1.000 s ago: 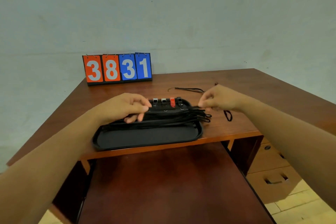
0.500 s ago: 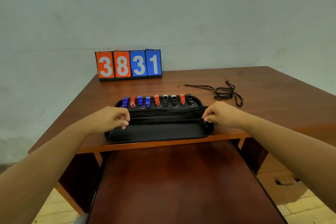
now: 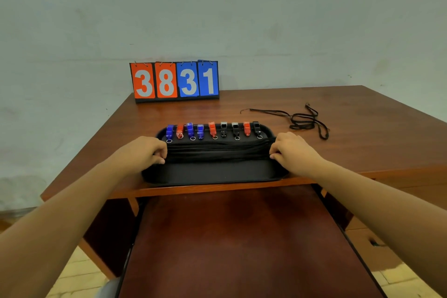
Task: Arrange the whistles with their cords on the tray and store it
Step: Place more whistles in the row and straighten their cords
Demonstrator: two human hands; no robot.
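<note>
A black oblong tray (image 3: 215,173) lies at the desk's near edge. Along its far rim stand several whistles (image 3: 212,128) in a row, blue, orange and black, each with a small ring. A bundle of black cords (image 3: 217,151) stretches across the tray's middle. My left hand (image 3: 145,151) pinches the bundle's left end, fingers curled on it. My right hand (image 3: 291,149) pinches the right end the same way. One loose black cord (image 3: 302,120) lies tangled on the desk behind my right hand.
A flip scoreboard (image 3: 174,81) reading 3831 stands at the desk's back edge by the wall. A dark red-brown pulled-out shelf (image 3: 242,237) runs below the desk's front edge towards me. Drawers (image 3: 372,242) sit low on the right.
Both hands slid apart to the two ends of the cord bundle and pulled it straight across the tray. The row of whistles, earlier partly hidden by my left hand, now shows fully.
</note>
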